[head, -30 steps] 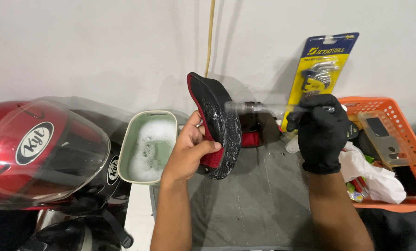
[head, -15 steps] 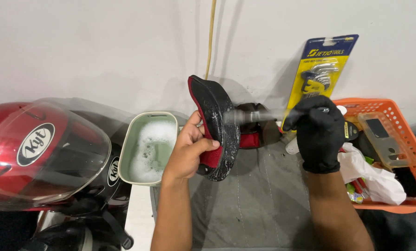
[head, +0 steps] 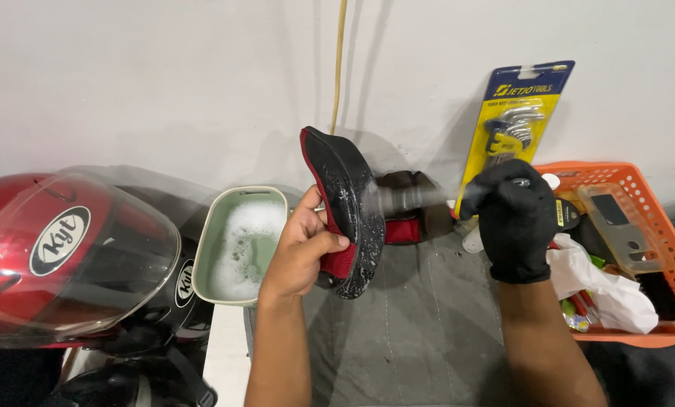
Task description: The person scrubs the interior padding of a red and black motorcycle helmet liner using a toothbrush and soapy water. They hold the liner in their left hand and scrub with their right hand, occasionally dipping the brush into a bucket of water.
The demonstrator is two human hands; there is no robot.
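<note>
Left of the bare left hand, the red helmet and the green tub of suds sit as they did 1 second ago. That hand grasps the black-and-red pad upright. Beside it, the gloved right hand is clenched on a blurred brush, its tip now nearer the soapy pad.

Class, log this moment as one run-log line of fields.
left hand: grips soapy black-and-red helmet pad | right hand: black glove, blurred tool at pad | nearby: green tub of foamy water
</note>
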